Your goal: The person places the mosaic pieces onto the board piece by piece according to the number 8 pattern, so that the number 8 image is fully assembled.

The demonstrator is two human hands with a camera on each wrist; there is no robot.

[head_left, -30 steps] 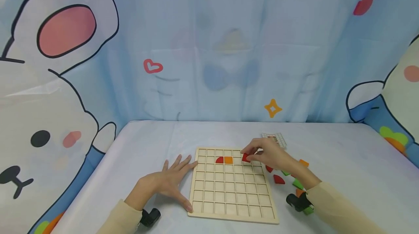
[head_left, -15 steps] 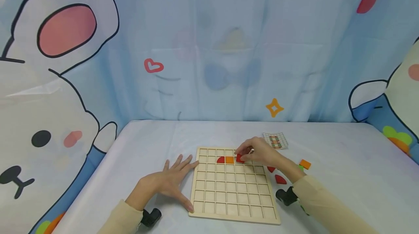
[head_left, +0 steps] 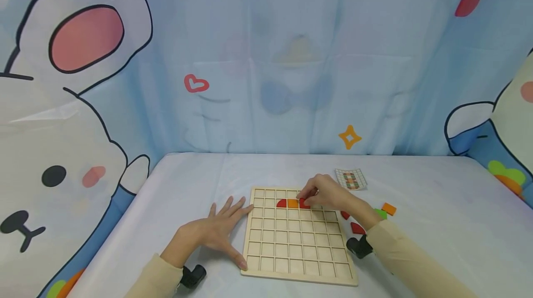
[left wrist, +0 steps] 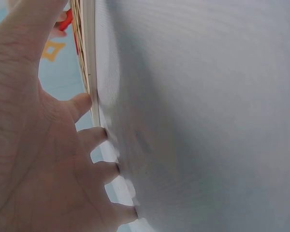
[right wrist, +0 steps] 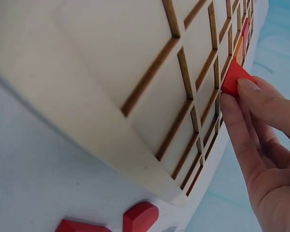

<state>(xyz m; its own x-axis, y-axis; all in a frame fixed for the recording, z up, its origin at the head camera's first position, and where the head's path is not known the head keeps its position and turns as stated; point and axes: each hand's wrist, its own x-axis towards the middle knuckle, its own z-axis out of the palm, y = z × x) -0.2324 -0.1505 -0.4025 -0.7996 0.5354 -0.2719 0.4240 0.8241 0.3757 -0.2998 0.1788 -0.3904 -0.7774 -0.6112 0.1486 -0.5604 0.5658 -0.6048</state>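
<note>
My right hand [head_left: 326,191] pinches a red block [right wrist: 235,79] between thumb and fingers, at the second row of a wooden grid board [head_left: 287,251]. Just left of it, an orange square [head_left: 293,203] and a red quarter-round piece [head_left: 281,203] lie side by side in their cells. The held block is partly covered by the fingers, and whether it sits fully in its cell I cannot tell. My left hand [head_left: 216,232] lies spread at the board's left side, thumb and little finger touching the edge; the left wrist view shows its fingers [left wrist: 92,137] extended.
Right of the board lie loose pieces: red ones [head_left: 357,228], a green one [head_left: 381,214] and an orange square [head_left: 389,208]. A small printed pattern card [head_left: 351,179] lies behind them on the white-covered table [head_left: 200,173]. A cartoon curtain hangs behind.
My right hand has moved left over the board with the red block, bringing it down beside the orange square. The card has come fully into sight. My left hand stays put.
</note>
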